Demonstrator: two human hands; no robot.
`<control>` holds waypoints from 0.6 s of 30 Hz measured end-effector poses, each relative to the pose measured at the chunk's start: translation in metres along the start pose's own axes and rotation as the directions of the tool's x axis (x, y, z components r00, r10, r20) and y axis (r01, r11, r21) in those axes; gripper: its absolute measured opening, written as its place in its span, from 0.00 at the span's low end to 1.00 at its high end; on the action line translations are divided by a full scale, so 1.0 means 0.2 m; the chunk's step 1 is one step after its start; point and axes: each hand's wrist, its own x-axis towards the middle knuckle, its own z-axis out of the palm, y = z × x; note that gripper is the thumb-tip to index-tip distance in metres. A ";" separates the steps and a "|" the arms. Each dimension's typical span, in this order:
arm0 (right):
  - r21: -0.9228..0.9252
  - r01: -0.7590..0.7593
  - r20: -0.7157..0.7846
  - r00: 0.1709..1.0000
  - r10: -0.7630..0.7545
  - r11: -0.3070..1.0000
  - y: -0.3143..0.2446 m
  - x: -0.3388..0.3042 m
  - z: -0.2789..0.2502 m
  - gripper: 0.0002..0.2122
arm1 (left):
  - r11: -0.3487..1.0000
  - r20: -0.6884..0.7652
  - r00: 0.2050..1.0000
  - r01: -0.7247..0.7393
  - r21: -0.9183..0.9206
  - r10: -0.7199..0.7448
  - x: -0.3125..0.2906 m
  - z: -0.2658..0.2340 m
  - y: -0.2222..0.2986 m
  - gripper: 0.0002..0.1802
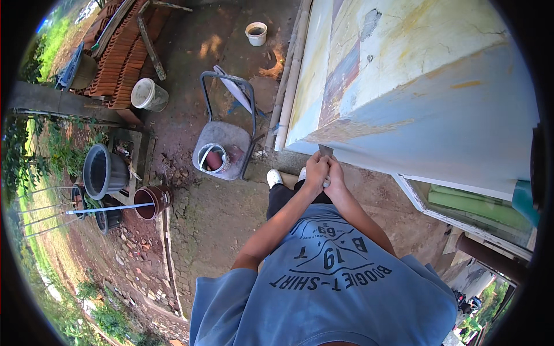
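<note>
My left hand (315,171) and my right hand (335,173) are together in front of my waist, both closed around a scraper. Its flat grey blade (326,150) sticks out beyond my fingers, towards the lower edge of the wall. The end of its handle (326,183) shows below my hands; the rest is hidden in them. Just ahead stands the painted wall (404,109), with peeling, cracked patches in white, yellow and blue-grey. From this view I cannot tell whether the blade touches it.
To the left, a worn chair (222,135) holds a paint bucket (211,158). Farther out are a white bucket (149,95), a small pail (256,34), stacked roof tiles (124,63) and large plant pots (105,172). Long poles (292,75) lie along the wall; a window (461,202) is at right.
</note>
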 end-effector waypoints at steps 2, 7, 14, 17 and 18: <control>0.011 0.028 0.042 0.999 -0.028 1.000 -0.01 0.00 -0.01 0.09 | 1.000 0.021 1.000 0.011 -0.006 -0.011 0.00 0.00 0.01 0.08; 0.057 0.117 0.188 0.974 -0.126 0.991 0.00 -0.06 -0.02 0.08 | 0.998 0.006 0.999 0.041 -0.045 -0.041 0.01 0.03 0.02 0.09; 0.163 0.055 0.172 0.982 -0.083 0.985 -0.05 -0.15 0.00 0.05 | 0.985 0.092 0.982 0.167 -0.040 -0.162 0.01 0.00 0.03 0.06; 0.219 0.000 0.209 0.977 -0.047 0.976 -0.09 -0.16 0.03 0.07 | 0.980 0.074 0.978 0.196 0.017 -0.197 0.00 0.03 0.09 0.12; 0.222 -0.003 0.152 0.988 -0.032 0.975 -0.12 -0.19 0.07 0.07 | 0.979 0.091 0.976 0.202 -0.024 -0.199 0.01 0.02 0.10 0.12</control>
